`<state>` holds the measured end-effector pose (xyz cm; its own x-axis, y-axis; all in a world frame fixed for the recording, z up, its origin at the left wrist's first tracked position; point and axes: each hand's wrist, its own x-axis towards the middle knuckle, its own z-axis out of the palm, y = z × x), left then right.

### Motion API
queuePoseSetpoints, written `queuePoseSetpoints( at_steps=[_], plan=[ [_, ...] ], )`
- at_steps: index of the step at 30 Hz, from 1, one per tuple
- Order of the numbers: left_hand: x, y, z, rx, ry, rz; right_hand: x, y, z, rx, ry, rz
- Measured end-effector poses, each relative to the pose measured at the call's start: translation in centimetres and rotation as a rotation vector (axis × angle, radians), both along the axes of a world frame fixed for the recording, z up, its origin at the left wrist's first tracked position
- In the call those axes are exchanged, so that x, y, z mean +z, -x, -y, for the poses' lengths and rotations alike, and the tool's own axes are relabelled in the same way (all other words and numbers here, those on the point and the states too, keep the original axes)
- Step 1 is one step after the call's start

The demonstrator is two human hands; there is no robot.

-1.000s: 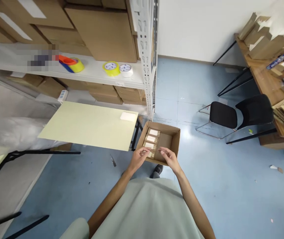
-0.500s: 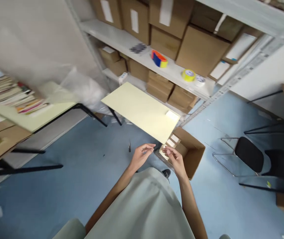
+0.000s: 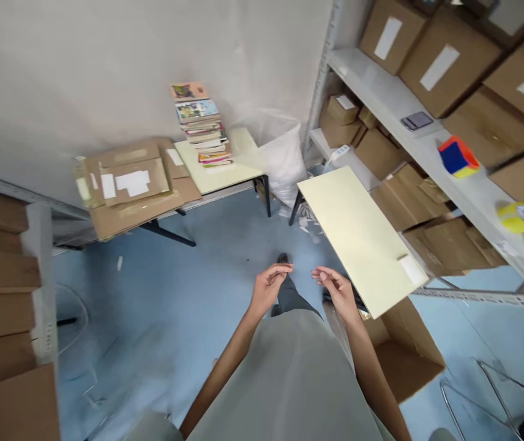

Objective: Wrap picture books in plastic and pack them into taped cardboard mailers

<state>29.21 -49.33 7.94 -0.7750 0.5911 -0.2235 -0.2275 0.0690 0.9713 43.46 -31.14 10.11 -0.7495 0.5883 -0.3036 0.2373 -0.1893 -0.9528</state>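
Note:
In front of my body, my left hand (image 3: 269, 286) hangs in the air with fingers bent and a gap between thumb and fingertips. Nothing shows in it. My right hand (image 3: 336, 289) is level with it, a short way to the right, its fingers loosely curved and holding nothing visible. Beside my right hand stands a pale yellow table (image 3: 358, 233) with a small white paper (image 3: 412, 269) on its near corner. Below that corner an open cardboard box (image 3: 404, 355) sits on the floor.
Metal shelving (image 3: 381, 92) at the right holds cartons, a phone (image 3: 417, 120) and tape rolls (image 3: 519, 217). A stack of books (image 3: 204, 131), flattened cardboard (image 3: 138, 180) and a white bag (image 3: 283, 159) are along the wall. Cartons (image 3: 2, 288) stand at the left edge.
The view has turned left, so the shelving and yellow table appear further right and the book stack is nearer the middle. My hands are slightly further apart, still without anything visible in them.

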Motion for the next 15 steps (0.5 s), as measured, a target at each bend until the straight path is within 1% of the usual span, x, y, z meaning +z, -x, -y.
queuePoseSetpoints(
  at_steps=[4,8,11,15],
  plan=[
    [-0.4,6.3,2.7,0.138,0.037,-0.019,-1.0,8.5,-0.3,0.105,0.030,-0.010],
    [0.1,13.6,4.6,0.249,0.111,-0.071,-1.5,17.4,-0.5,0.190,0.087,-0.034],
    [0.9,19.4,5.0,0.300,0.174,-0.099,-1.5,23.7,-0.7,0.216,0.125,-0.049],
    [2.1,26.9,4.3,0.309,0.214,-0.158,-1.1,30.6,-1.3,0.243,0.150,-0.044]
  ],
)
